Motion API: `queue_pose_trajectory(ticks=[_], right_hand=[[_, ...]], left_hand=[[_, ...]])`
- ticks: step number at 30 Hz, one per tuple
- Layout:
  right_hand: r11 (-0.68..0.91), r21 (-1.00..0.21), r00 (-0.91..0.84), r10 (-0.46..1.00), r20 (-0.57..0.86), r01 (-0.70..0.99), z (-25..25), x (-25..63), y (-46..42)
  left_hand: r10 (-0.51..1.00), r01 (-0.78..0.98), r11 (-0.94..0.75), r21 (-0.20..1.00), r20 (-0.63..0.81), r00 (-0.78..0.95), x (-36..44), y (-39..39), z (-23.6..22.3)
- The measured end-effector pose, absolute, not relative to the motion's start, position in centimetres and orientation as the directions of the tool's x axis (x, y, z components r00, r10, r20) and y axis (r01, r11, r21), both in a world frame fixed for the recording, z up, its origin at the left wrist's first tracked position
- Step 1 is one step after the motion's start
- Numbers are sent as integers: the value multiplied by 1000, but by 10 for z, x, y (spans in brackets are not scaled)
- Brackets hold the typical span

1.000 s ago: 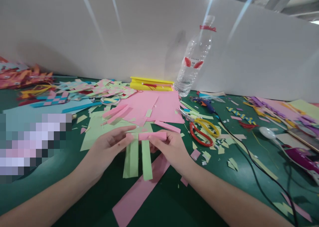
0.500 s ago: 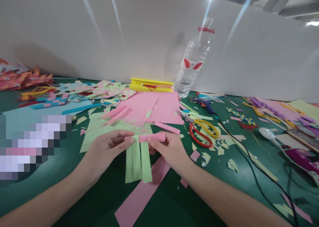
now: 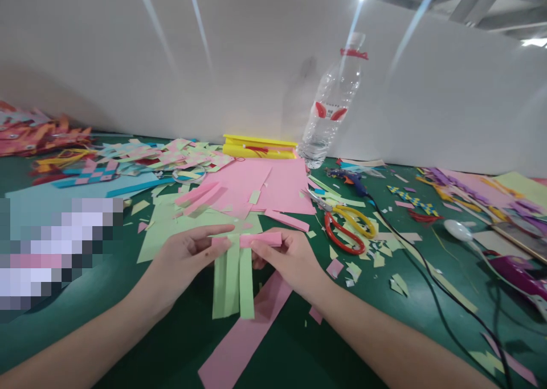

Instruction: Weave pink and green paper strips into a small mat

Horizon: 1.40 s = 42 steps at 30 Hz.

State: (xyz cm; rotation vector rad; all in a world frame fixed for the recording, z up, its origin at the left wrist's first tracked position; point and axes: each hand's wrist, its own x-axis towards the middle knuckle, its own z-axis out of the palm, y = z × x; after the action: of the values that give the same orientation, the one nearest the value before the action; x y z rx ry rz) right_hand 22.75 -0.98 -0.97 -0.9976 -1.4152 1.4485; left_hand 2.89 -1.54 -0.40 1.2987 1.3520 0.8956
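Both of my hands hold a small weave of paper strips just above the green table (image 3: 128, 320). My left hand (image 3: 188, 255) pinches the left end of a folded pink strip (image 3: 260, 240) together with the tops of the light green strips (image 3: 233, 281) that hang down from it. My right hand (image 3: 286, 258) pinches the pink strip from the right, thumb on top. A long pink strip (image 3: 248, 338) lies flat on the table under the hanging green ones.
Pink sheets (image 3: 265, 184) and green sheets (image 3: 171, 224) lie behind my hands. Red and yellow scissors (image 3: 346, 224), a glue gun (image 3: 348, 177) with a black cord (image 3: 431, 298), a clear bottle (image 3: 331, 110) and a yellow box (image 3: 258, 146) stand further back. Paper scraps are scattered all round.
The green strips have been slid closer together under the pink strip, and my hands have shifted slightly lower and left with the weave.
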Motion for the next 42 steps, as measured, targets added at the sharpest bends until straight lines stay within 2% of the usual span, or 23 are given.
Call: queue_pose_trajectory(ticks=[7, 14, 18, 20, 24, 27, 31, 35, 42], right_hand=[[-9, -996, -334, 942, 21, -88, -10, 226, -10], [-13, -998, -340, 941, 7, -55, -11, 226, -10], [-27, -999, -260, 965, -35, 33, -10, 229, -9], [13, -998, -235, 972, -1, 58, -9, 230, -9], [166, -970, -278, 954, 112, 176, -3, 232, -10], [180, -951, -322, 942, 92, 253, 0, 231, -12], [111, -978, -356, 933, 41, 177, -3, 231, -12], [94, -990, -373, 927, 48, 107, -8, 230, -11], [110, -988, -340, 938, 68, 107, -6, 229, -10]], left_hand=[[976, 153, 153, 976, -174, 134, 28, -17, -7], [935, 59, 291, 955, -297, 192, 30, -17, -5], [945, 145, 271, 952, -292, 147, 30, -18, -3], [959, 236, 220, 946, -254, 123, 31, -19, -2], [975, 401, 121, 908, -184, 123, 32, -19, 0], [980, 411, 82, 908, -149, 135, 34, -19, 2], [982, 361, 53, 931, -114, 150, 35, -20, 2], [979, 344, 70, 937, -131, 159, 35, -19, 0], [974, 324, 68, 944, -132, 182, 34, -18, -2]])
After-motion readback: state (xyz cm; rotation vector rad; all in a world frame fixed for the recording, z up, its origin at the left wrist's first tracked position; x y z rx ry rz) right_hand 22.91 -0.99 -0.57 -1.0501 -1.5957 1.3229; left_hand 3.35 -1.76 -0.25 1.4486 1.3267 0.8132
